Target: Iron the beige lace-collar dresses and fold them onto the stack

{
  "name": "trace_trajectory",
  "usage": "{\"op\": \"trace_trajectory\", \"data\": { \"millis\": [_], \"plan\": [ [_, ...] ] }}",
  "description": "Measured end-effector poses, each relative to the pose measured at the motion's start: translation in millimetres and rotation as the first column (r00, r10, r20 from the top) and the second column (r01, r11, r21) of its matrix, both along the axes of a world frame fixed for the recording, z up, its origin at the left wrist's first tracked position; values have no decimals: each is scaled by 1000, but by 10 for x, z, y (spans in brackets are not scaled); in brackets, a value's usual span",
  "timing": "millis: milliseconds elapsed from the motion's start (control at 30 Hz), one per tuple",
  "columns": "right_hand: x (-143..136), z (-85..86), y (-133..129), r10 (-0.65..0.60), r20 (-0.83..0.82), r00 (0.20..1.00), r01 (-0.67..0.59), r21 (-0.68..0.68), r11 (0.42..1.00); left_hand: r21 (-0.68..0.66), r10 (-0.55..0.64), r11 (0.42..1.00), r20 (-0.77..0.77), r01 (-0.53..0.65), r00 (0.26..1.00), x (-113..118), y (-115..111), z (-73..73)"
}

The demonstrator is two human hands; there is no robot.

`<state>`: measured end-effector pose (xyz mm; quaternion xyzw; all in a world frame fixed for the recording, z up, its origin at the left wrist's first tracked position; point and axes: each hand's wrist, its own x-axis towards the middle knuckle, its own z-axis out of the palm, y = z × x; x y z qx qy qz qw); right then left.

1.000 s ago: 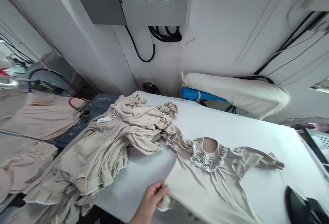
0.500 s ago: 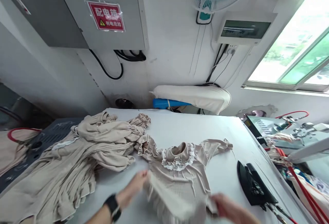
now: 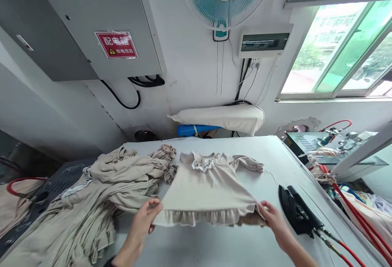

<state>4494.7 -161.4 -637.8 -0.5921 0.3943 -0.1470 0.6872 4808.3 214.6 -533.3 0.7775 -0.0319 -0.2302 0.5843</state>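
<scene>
While the left hand [image 3: 143, 218] and right hand [image 3: 272, 218] pinch the frilled hem of a beige dress [image 3: 208, 185] at frame centre on the table [image 3: 275, 156], a red sign [image 3: 116, 44] upper left reads "配电箱".

Dress [image 3: 208, 185] flat on table [image 3: 245, 246]; garment pile [image 3: 101, 193] left of it; iron [image 3: 298, 210] right

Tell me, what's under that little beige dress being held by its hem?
The white table lies under the dress. Both hands, left hand and right hand, pinch its frilled hem. Anything beneath the cloth is hidden.
</scene>
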Motion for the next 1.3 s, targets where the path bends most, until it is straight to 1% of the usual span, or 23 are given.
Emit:
{"op": "trace_trajectory", "data": {
  "millis": [100,133,200,267,333,400,433,500,567,633,700,767,800,833,867,900,933,1000,1033,1067,1167,1233,1300],
  "plan": [
    [-361,-775,322,60,-208,976,-70,-40,997,161,-42,985,-120,62,992,-262,349,-817],
    [-467,-936,402,78,-298,951,-103,-69,992,232,-76,967,-134,106,988,-347,430,-1028],
    [-636,-1066,519,58,-472,880,-173,-204,964,413,-183,892,-47,186,982,-498,542,-1294],
    [-724,-974,605,-36,-552,833,-266,-457,849,584,-365,790,204,186,909,-622,592,-1354],
    [-716,-771,703,-28,-509,860,-387,-687,615,679,-602,705,420,205,679,-740,573,-1287],
    [-616,-582,832,201,-465,862,-506,-781,367,740,-791,595,472,312,389,-861,477,-1208],
    [-538,-519,900,331,-465,821,-556,-785,275,771,-853,520,448,368,267,-913,402,-1187],
    [-361,-469,1004,462,-487,741,-618,-763,187,819,-917,393,381,419,115,-965,216,-1191],
    [-196,-490,1019,462,-511,724,-647,-736,199,828,-939,341,324,446,117,-904,16,-1213],
    [-74,-529,942,456,-516,725,-660,-709,247,774,-936,344,240,532,256,-730,-174,-1195],
    [3,-547,825,419,-517,747,-655,-679,331,692,-877,420,142,588,459,-510,-341,-1113],
    [44,-537,749,276,-532,801,-597,-671,440,666,-769,531,118,524,628,-349,-460,-1001],
    [48,-528,747,165,-534,829,-540,-690,481,675,-715,593,190,439,673,-320,-488,-954],
    [40,-521,776,78,-519,851,-487,-726,485,679,-685,643,304,353,663,-334,-490,-924],
    [19,-521,833,62,-493,868,-466,-763,448,674,-696,670,421,312,582,-388,-463,-917],
    [-14,-533,913,119,-464,878,-472,-796,379,670,-738,663,513,333,438,-474,-411,-937],
    [-57,-559,1004,228,-441,868,-493,-822,285,684,-787,614,567,393,243,-581,-339,-983],
    [-152,-656,1169,430,-433,792,-520,-848,103,767,-837,418,533,487,-120,-789,-177,-1135],
    [-193,-720,1217,462,-445,767,-524,-850,52,811,-846,343,486,475,-219,-862,-106,-1226],
    [-223,-786,1233,443,-455,772,-519,-855,27,848,-858,313,446,429,-255,-902,-53,-1316],
    [-241,-907,1090,338,-477,811,-514,-858,21,904,-901,323,384,280,-201,-816,-28,-1505],
    [-205,-864,908,340,-508,792,-556,-830,56,911,-919,297,354,286,-175,-651,-87,-1537],
    [-140,-730,737,394,-537,746,-620,-775,119,899,-924,248,331,362,-189,-489,-151,-1511]
  ]
}}
